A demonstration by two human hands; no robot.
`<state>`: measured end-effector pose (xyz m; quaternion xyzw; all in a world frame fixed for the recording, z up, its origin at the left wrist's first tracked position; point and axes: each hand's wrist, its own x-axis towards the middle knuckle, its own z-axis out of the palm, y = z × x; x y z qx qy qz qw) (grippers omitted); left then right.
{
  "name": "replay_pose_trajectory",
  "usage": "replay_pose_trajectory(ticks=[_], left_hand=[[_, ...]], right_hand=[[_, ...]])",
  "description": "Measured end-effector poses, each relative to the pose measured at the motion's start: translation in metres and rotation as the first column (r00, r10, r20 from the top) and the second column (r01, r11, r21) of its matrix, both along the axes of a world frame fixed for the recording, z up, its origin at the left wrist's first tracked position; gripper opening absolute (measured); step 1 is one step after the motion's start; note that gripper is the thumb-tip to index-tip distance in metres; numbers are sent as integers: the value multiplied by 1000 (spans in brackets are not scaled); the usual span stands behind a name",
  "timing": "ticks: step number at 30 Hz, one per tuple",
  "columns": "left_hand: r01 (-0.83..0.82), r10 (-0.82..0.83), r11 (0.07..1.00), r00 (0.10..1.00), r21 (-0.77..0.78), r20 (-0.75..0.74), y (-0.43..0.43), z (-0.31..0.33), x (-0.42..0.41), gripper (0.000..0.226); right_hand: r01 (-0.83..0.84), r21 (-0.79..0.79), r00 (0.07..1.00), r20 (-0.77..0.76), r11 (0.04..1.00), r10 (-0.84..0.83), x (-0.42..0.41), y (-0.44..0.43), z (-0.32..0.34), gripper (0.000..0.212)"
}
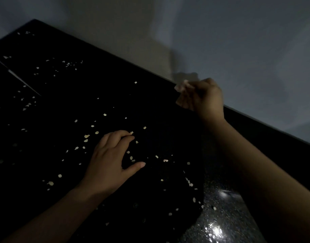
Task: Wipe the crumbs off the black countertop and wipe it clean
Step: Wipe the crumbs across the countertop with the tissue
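pale crumbs (86, 136) speckle black countertop (101, 71); left grip (108, 158) released, right grip (203, 97) unclear.

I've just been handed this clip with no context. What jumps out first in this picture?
Pale crumbs speckle the black countertop, thickest around the middle and left. The left hand rests among them at centre, fingers spread; the right hand hangs raised by the far edge, fingers curled, too blurred to tell whether it holds anything. A glittery reflection shines at bottom right.
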<state>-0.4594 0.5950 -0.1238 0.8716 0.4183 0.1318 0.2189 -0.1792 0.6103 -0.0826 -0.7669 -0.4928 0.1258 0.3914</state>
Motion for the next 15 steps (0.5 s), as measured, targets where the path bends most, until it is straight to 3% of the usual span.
replay_pose_trajectory(ticks=[2,5,9,12,15], left_hand=[[-1,1,1000,1000,-2,4,0,0,0,72],[1,-1,1000,1000,4,14,1,0,0,72],[-5,5,1000,1000,-6,4,-1,2,0,72],[-15,15,1000,1000,5,-8,-1,2,1,73],[-18,18,1000,1000,10,-13,-1,2,1,74]], right_hand=[[21,-89,997,-66,996,-27,9,17,-12,15],[87,-22,994,-58,996,-88,2,9,-27,11],[-105,-69,976,184,992,116,-28,-55,-40,19],[-294,-103,955,7,950,296,-59,-110,-35,21],[-253,-53,954,-181,966,240,-65,-136,-22,19]])
